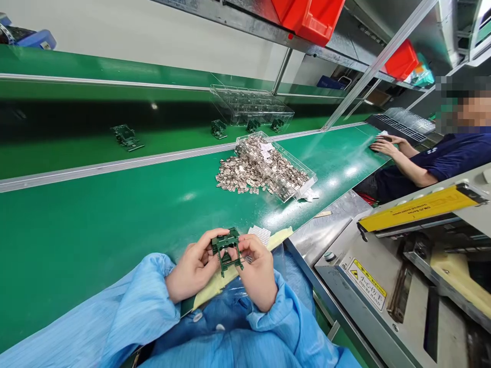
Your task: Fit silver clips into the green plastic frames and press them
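Observation:
A dark green plastic frame with legs and cut-outs (229,240) is held up between my two hands, close to the front edge of the bench. My left hand (194,268) pinches its left side between thumb and fingers. On the opposite side, my right hand (259,271) grips it with curled fingertips, partly hidden behind it. Beneath the hands lies yellow paper (218,287), and a white sheet of small labels (260,234) shows just past my right fingers. Farther off, small metal pieces (240,174) spill out of a tilted clear plastic tray (307,185).
Several similar green parts (127,137) stand on the strip beyond the metal rail (153,159), near a clear divided box (253,105). A machine with a warning label (367,283) is at the right. Another person (441,156) works farther along the green bench (95,225). Red bins (310,18) sit overhead.

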A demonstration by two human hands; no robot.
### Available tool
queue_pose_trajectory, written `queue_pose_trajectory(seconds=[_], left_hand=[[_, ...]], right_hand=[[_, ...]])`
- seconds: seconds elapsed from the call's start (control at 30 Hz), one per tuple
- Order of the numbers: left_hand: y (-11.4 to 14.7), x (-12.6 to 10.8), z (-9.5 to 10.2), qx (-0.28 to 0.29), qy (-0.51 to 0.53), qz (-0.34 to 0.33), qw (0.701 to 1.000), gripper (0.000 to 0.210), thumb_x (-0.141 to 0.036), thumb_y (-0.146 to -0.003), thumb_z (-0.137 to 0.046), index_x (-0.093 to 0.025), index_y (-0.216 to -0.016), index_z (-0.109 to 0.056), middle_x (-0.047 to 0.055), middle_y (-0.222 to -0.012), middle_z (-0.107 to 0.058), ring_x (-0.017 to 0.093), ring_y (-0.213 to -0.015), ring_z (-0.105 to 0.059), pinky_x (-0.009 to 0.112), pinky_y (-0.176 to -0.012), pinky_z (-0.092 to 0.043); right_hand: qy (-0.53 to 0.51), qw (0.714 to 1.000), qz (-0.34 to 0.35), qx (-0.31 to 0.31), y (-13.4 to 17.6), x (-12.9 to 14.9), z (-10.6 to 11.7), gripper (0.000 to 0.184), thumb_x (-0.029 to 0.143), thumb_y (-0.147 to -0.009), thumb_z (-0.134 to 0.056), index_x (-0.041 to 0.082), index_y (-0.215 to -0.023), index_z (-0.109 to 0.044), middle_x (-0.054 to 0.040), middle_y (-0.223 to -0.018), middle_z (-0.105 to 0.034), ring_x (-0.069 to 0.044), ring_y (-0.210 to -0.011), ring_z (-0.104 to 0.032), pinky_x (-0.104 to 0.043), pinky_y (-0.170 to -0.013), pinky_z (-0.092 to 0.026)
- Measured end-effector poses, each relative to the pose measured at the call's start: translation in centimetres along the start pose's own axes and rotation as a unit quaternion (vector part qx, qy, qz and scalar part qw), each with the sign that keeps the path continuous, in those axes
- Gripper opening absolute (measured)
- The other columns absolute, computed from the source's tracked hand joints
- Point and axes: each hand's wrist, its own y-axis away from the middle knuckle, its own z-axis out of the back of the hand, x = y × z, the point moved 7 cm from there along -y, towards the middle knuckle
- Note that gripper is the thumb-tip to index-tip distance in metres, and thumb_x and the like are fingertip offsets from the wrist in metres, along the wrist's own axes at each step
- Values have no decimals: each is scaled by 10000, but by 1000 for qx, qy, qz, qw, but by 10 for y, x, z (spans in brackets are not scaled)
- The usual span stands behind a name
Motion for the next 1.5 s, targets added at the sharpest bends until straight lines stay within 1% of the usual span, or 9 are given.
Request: queue_pose_trajectory(seconds=[0.23,0.5,0.7,0.83,0.97,1.07,1.2,1.33,1.5], left_hand=[[5,-6,-5,-29,-16,9,999,353,-300,-910,-515,-214,-1249,-471,7,-767,-598,173,-861,-628,222,-707,-507],[13,-15,-14,-48,-39,16,998,343,-235,-882,-521,-222,-1224,-492,-8,-767,-594,140,-751,-610,204,-645,-486],[20,-17,-35,8,-62,22,998,377,-234,-856,-542,-213,-1231,-517,14,-800,-644,154,-736,-639,210,-608,-509],[-4,-23,-35,-18,-45,-9,999,378,-254,-828,-601,-202,-1198,-545,61,-1034,-670,178,-917,-656,243,-762,-531],[-58,-20,-45,-67,59,-33,996,419,-266,-739,-694,-169,-1115,-534,67,-1053,-662,177,-927,-650,269,-826,-513],[-87,-12,-77,-24,113,-29,993,418,-295,-733,-687,-160,-1090,-514,65,-1002,-671,183,-907,-653,281,-809,-513],[-83,-6,-108,30,124,-18,992,475,-296,-716,-704,-147,-1124,-512,67,-977,-679,181,-887,-659,278,-793,-518],[-67,-4,-107,39,146,9,989,482,-295,-725,-704,-152,-1134,-492,80,-1025,-676,190,-936,-660,292,-832,-519],[-67,-2,-106,23,174,35,984,505,-257,-716,-716,-149,-1149,-478,79,-1039,-674,198,-987,-649,290,-868,-512]], right_hand=[[-214,968,-129,12,6,-10,-11,281,288,-638,-821,200,-724,-568,1,-772,-618,-132,-554,-560,-251,-502,-481],[-214,970,-114,-31,13,-5,0,307,301,-582,-868,193,-636,-585,8,-650,-608,-135,-584,-543,-226,-521,-473],[-216,970,-99,-40,34,-7,22,303,357,-655,-834,195,-673,-578,11,-661,-598,-138,-612,-546,-233,-563,-471],[-163,977,-112,-82,50,-36,58,316,481,-785,-718,188,-819,-606,-21,-730,-649,-143,-654,-571,-254,-625,-481],[-111,974,-161,-114,51,-80,83,498,659,-746,-657,162,-788,-646,-49,-677,-656,-148,-597,-563,-252,-550,-445],[-120,977,-166,-65,41,-91,72,578,722,-709,-634,146,-733,-675,-62,-643,-656,-153,-568,-568,-253,-517,-437],[-138,978,-146,-48,39,-83,45,534,694,-686,-679,164,-643,-629,-29,-576,-628,-143,-530,-556,-262,-535,-459],[-149,977,-138,-60,49,-82,27,492,651,-694,-701,171,-654,-595,-7,-558,-599,-133,-492,-520,-261,-511,-440],[-132,982,-118,-71,53,-88,24,475,636,-797,-598,183,-656,-565,-2,-548,-564,-149,-520,-526,-263,-522,-429]])
